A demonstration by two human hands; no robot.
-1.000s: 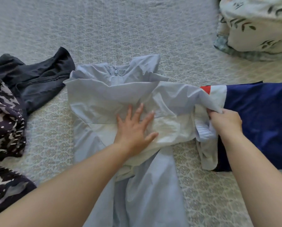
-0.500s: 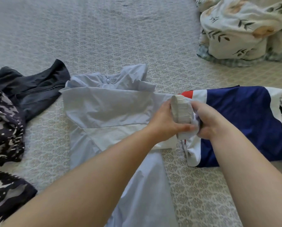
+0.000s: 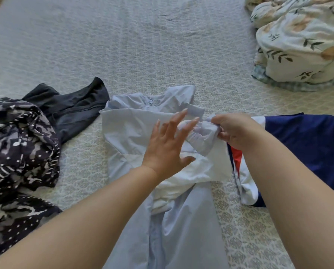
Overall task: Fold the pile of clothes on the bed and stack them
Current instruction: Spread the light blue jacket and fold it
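Quilted bed [image 3: 143,45] spreads pale under everything. At left, 2 unfolded garments wait: a patterned heap [image 3: 17,144] and a black top [image 3: 73,107]. Mid-bed lies the blue shirt [image 3: 127,131], flat for folding. Over it the left hand [image 3: 167,144] hovers, fingers spread, probably ready to smooth. The right hand [image 3: 234,131] pinches the cuff [image 3: 203,137], drawing the sleeve inward. A navy garment [image 3: 302,148] lies right.

A pale quilted bedspread [image 3: 143,45] under soft daylight, floral duvet [image 3: 302,41] bunched far right.
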